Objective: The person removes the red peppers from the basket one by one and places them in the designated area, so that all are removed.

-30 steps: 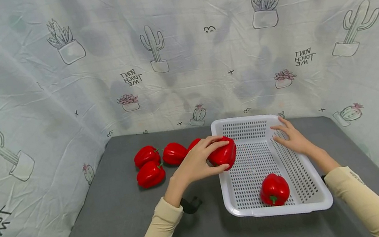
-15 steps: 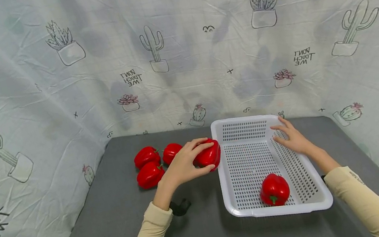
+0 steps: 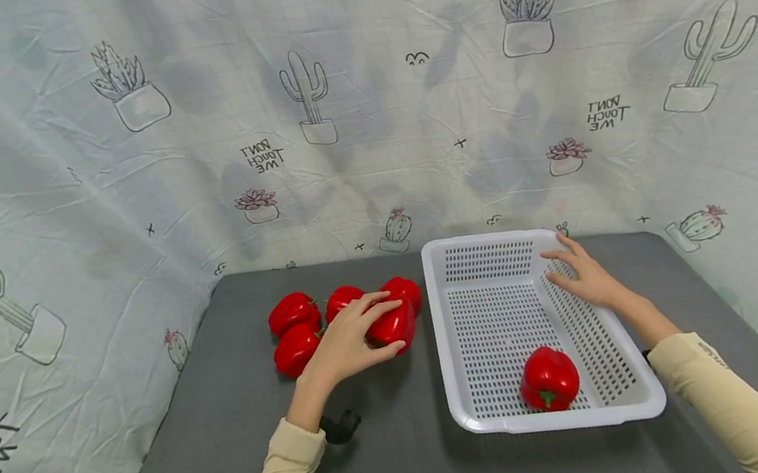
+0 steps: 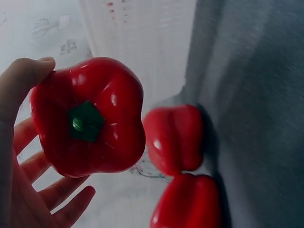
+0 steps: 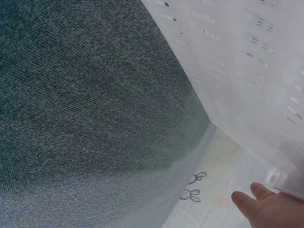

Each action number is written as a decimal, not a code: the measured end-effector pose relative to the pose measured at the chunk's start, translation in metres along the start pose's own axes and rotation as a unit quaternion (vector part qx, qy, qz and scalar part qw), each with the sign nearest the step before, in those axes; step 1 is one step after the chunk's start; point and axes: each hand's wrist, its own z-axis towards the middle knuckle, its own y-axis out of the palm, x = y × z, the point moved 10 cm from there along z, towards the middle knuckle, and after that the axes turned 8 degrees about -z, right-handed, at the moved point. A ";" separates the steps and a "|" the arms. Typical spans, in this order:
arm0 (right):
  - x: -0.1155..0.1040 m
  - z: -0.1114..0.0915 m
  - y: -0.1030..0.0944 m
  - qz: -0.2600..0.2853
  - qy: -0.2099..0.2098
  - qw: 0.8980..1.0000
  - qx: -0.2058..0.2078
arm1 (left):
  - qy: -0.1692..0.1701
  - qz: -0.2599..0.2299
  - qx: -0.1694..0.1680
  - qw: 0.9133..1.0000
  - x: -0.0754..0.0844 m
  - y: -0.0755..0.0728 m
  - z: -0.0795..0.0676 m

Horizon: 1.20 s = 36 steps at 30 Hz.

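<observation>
My left hand [image 3: 344, 347] holds a red bell pepper [image 3: 395, 327] between thumb and fingers, left of the white basket. In the left wrist view, the held bell pepper's green stem end [image 4: 86, 121] faces the camera, and two more peppers show past it. Just behind the held one, a red bell pepper [image 3: 406, 292] lies on the table. My right hand [image 3: 588, 282] lies over the basket's right side, its fingers loosely spread around the rim with nothing pinched. One red bell pepper [image 3: 549, 378] sits inside the basket [image 3: 452, 359] at the near end.
Further left on the grey table [image 3: 219, 451] are two red peppers, one [image 3: 293, 312] behind the other [image 3: 297, 350]. Another pepper [image 3: 340, 301] sits right of them, partly behind my left hand. A cactus-print cloth [image 3: 356, 105] hangs behind the table and along its sides.
My left hand has carried its bell pepper left, from over the basket's left rim to in front of the peppers on the table. The right hand and the basket have stayed put.
</observation>
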 end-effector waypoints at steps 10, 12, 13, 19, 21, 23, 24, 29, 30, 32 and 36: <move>0.000 0.000 0.000 -0.001 -0.002 1.000 0.000 | -0.022 0.023 0.002 1.000 -0.026 -0.002 -0.017; -0.001 0.000 -0.001 -0.001 -0.002 1.000 -0.001 | -0.022 0.027 0.001 0.999 -0.030 -0.002 -0.019; -0.001 0.000 -0.001 -0.001 -0.002 1.000 -0.002 | -0.021 0.030 0.000 0.999 -0.032 -0.002 -0.021; -0.002 0.000 -0.002 0.004 -0.001 1.000 -0.001 | -0.026 0.047 -0.003 0.999 -0.041 -0.002 -0.029; -0.002 0.000 -0.002 0.004 -0.001 1.000 -0.001 | -0.031 0.052 -0.005 0.998 -0.044 -0.001 -0.031; -0.001 -0.001 -0.001 0.004 0.000 1.000 -0.002 | -0.034 0.056 -0.006 0.998 -0.047 0.000 -0.033; -0.001 -0.001 -0.001 0.004 0.000 1.000 -0.003 | -0.034 0.057 -0.006 0.998 -0.049 0.000 -0.034; -0.002 0.000 -0.001 0.004 -0.001 1.000 -0.003 | -0.033 0.063 -0.008 0.997 -0.055 0.003 -0.037; -0.001 0.000 -0.001 0.003 -0.001 1.000 -0.003 | -0.032 0.066 -0.009 0.997 -0.056 0.003 -0.037; -0.002 0.000 -0.001 0.004 -0.002 1.000 -0.002 | -0.033 0.070 -0.011 0.997 -0.058 0.004 -0.038; -0.001 0.001 -0.001 0.004 -0.003 1.000 -0.001 | -0.033 0.077 -0.014 0.996 -0.061 0.004 -0.038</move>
